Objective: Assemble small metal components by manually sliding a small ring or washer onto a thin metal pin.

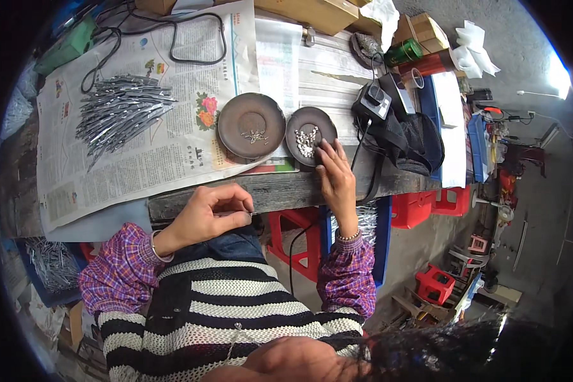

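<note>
Right hand (336, 181) fingertips dip into small dish (310, 132) at bench (235, 197) front edge; left hand (207, 215) pinches thin metal piece (251, 213).

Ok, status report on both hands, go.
Left hand pinching a thin metal piece, off the bench edge. Right hand fingers in the small brown dish of silver parts. Nothing in the way.

dishes (251, 125): matt brown, perhaps ceramic
small parts (307, 140): shiny metal
strips (121, 111): glossy silvery metal
bench edge (286, 191): rough worn wood
</note>
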`<action>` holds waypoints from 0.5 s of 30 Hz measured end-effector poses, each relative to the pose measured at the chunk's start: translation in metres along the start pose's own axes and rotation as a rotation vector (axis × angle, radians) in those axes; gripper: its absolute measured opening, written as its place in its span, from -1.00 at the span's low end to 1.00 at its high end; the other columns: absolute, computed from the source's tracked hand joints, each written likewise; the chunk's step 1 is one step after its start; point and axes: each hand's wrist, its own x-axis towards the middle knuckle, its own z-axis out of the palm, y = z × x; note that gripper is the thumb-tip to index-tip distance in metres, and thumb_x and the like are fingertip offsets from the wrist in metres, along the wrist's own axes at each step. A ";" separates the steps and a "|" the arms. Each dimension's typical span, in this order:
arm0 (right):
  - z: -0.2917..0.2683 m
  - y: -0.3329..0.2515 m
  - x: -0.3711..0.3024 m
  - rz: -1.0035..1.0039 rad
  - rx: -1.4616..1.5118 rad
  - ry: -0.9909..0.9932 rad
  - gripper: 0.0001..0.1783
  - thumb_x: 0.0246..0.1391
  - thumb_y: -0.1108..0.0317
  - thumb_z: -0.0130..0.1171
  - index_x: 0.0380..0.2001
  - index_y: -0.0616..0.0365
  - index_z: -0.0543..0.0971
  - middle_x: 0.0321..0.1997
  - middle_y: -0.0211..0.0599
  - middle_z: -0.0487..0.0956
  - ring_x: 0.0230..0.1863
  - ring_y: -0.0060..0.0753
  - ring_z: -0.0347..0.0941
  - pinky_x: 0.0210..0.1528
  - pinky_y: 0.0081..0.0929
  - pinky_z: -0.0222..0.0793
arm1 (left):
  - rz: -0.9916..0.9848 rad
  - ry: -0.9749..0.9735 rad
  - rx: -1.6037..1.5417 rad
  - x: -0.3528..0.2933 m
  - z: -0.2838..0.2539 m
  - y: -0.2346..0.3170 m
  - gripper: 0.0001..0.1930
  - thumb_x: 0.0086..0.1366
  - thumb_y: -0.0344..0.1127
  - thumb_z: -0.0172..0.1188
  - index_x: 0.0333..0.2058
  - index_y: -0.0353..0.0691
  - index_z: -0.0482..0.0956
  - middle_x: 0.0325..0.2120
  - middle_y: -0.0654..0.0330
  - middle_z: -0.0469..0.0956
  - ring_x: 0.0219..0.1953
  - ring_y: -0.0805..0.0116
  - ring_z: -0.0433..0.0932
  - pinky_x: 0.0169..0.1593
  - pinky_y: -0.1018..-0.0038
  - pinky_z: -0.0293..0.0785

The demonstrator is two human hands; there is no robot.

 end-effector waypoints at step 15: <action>-0.006 0.007 0.000 -0.048 -0.017 0.106 -0.78 -0.20 0.63 0.21 -0.36 0.27 0.53 -0.01 -0.17 0.54 0.17 0.01 0.32 0.11 -0.23 0.31 | 0.046 0.015 0.077 -0.001 0.001 -0.002 -0.83 0.09 -0.51 0.23 -0.30 -0.29 0.51 -0.48 0.35 0.48 -0.42 0.67 0.40 -0.32 0.69 0.34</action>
